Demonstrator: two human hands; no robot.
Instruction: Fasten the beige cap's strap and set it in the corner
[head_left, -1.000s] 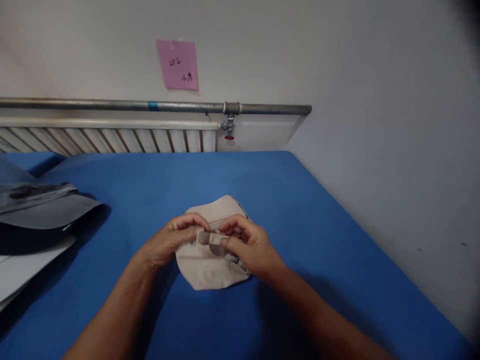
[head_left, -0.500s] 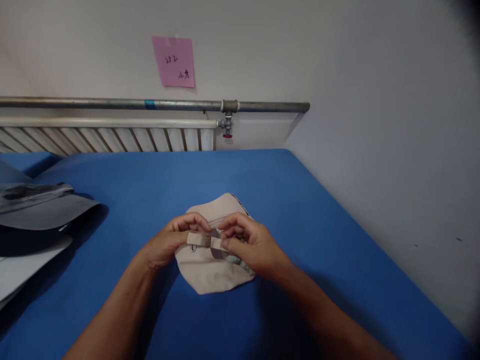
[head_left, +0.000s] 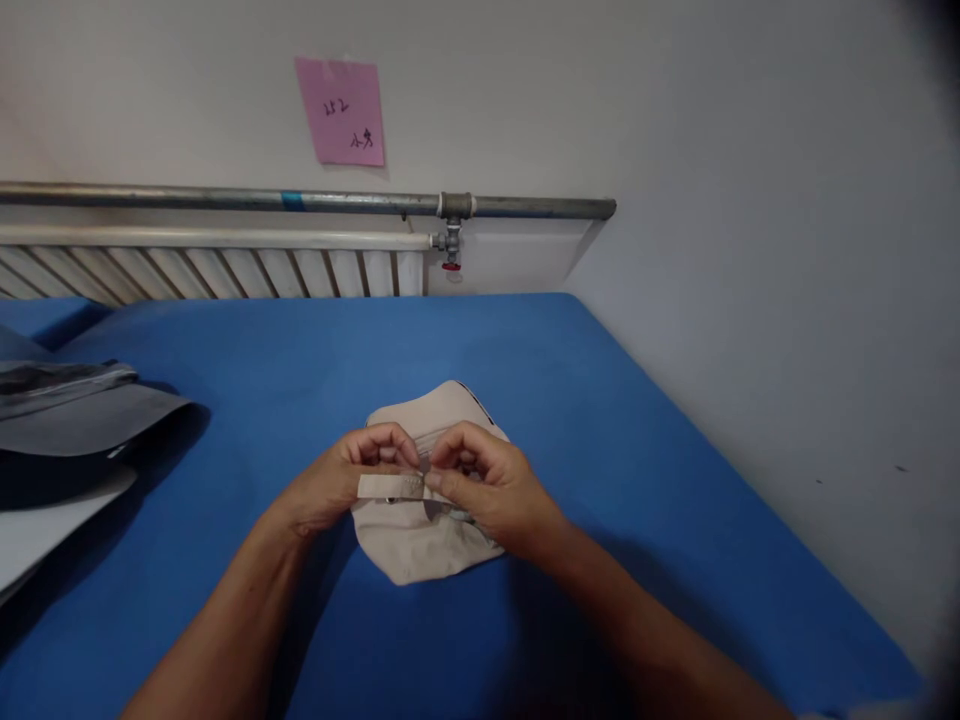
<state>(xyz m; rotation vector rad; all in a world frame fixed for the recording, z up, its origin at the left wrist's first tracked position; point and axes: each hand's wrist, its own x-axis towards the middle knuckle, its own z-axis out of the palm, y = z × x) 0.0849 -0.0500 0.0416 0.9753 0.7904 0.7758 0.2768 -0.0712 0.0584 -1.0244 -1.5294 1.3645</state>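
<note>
The beige cap (head_left: 424, 555) lies on the blue surface (head_left: 315, 360), strap (head_left: 381, 487) extended.

The right fingers (head_left: 452, 486) cover the right end of the beige strap (head_left: 379, 487), and the marking on its clasp (head_left: 413, 487) is too small to read. The strap hides most of a small ring (head_left: 391, 500) on the cap (head_left: 412, 552). At left, the stack (head_left: 82, 425), pipe (head_left: 202, 197) and radiator (head_left: 247, 272) are cut off, the radiator's foot hidden behind the desk (head_left: 300, 350). Both forearms (head_left: 225, 610) leave at the near edge. A dark blur (head_left: 946, 50) obscures the far right corner.
</note>
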